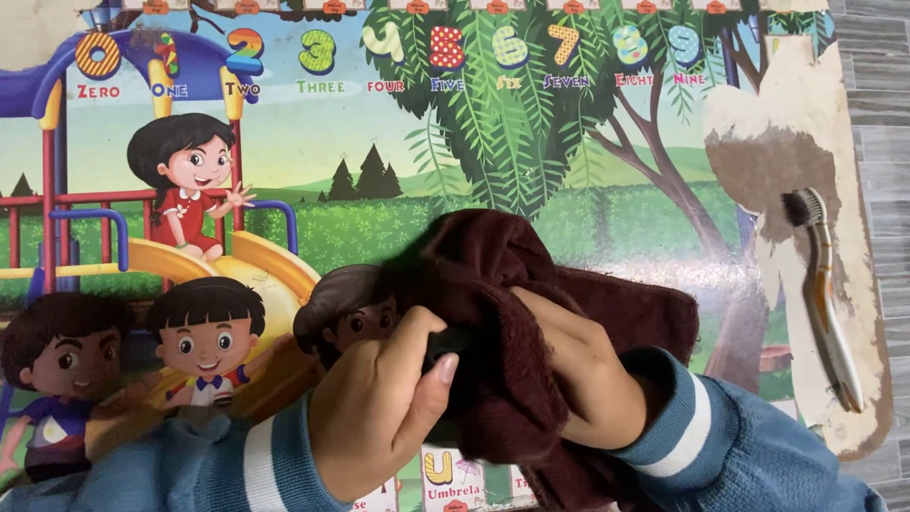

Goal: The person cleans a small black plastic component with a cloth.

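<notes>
Cloth (517, 313), dark maroon and fleecy, sits bunched at centre of the frame, lower half, on a printed children's mat (531, 142) showing cartoon figures, a slide and a tree. Left hand (379, 403), lower centre-left: fingers curled closed around a small dark object (445, 346), thumb pressed along its side; object mostly hidden, kind cannot be told. Right hand (588, 379), lower centre-right: wrapped partly inside the cloth, folds over the fingers, cloth pressed against the dark object. Grip closed on the cloth, though fingertips hidden. Both sleeves blue with a white stripe. Toothbrush (827, 294), pale handle and dark bristles, lies at right of frame on a worn, peeled patch of the mat, well apart from both hands. Grey plank floor (877, 142) shows at right edge
</notes>
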